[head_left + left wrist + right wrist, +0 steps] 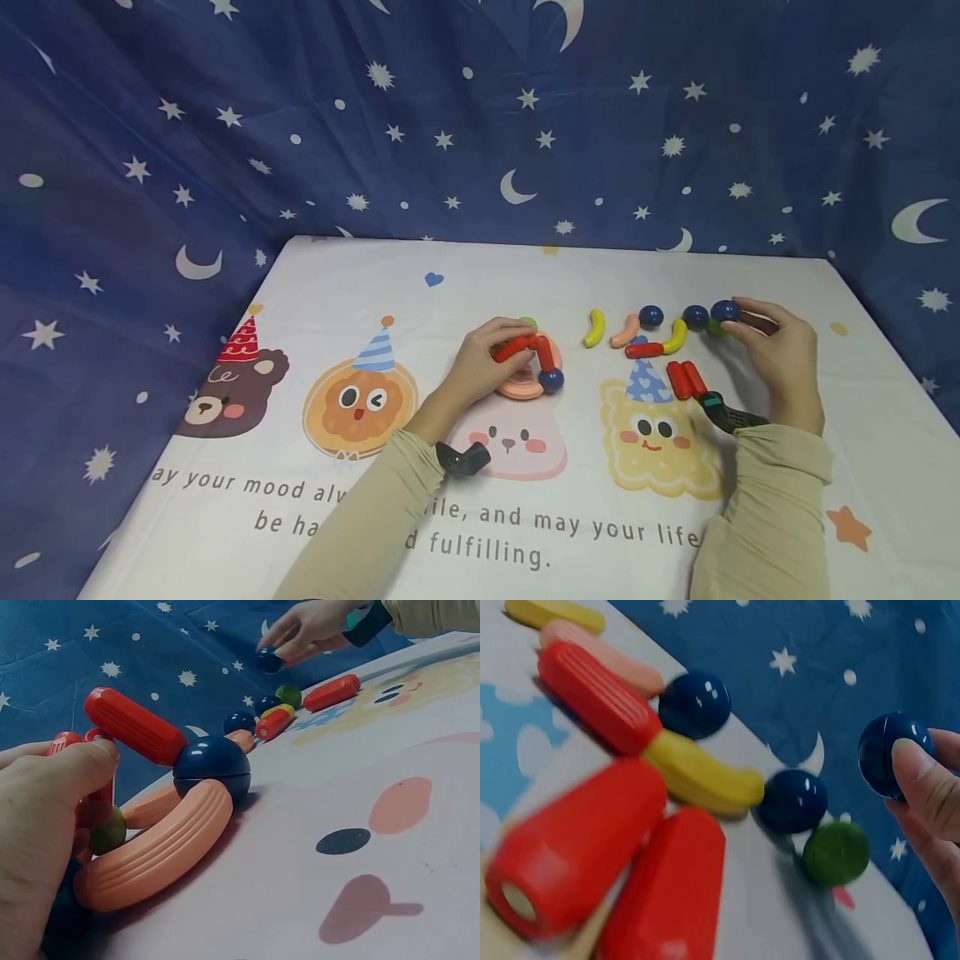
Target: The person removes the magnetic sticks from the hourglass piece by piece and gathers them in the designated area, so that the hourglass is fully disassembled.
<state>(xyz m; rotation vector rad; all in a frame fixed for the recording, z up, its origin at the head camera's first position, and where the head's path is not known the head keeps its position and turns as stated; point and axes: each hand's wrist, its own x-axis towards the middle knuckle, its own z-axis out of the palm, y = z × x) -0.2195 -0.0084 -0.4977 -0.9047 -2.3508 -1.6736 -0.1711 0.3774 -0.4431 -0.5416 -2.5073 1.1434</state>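
Your left hand (487, 354) holds at least one red stick (512, 348) between thumb and fingers, above a structure near the table's middle; it is judged to be steadied at the top, since the pieces beneath would offer little support. Your right hand (783, 346) pinches a blue ball (877, 754) between thumb and fingertips, raised off the surface, which leaves most of the ball exposed.

In the structure, curved pink pieces (161, 851) lie flat as a base. A corner ball (213, 766) touches one of them and carries a leaning stick (139, 727), whose tilt suggests that the joint itself grips. A green ball (109, 832) shows behind.

Loose stock lies on your right, presumably for easy reach: yellow curves (594, 328), a pink curve (625, 332), two blue balls (651, 316), another green ball (837, 853) and red sticks (678, 380), two of them side by side.

The surface is a white cloth (630, 550) printed with party-hatted characters and lettering. A navy curtain (465, 200) of stars and moons closes off the back and left.
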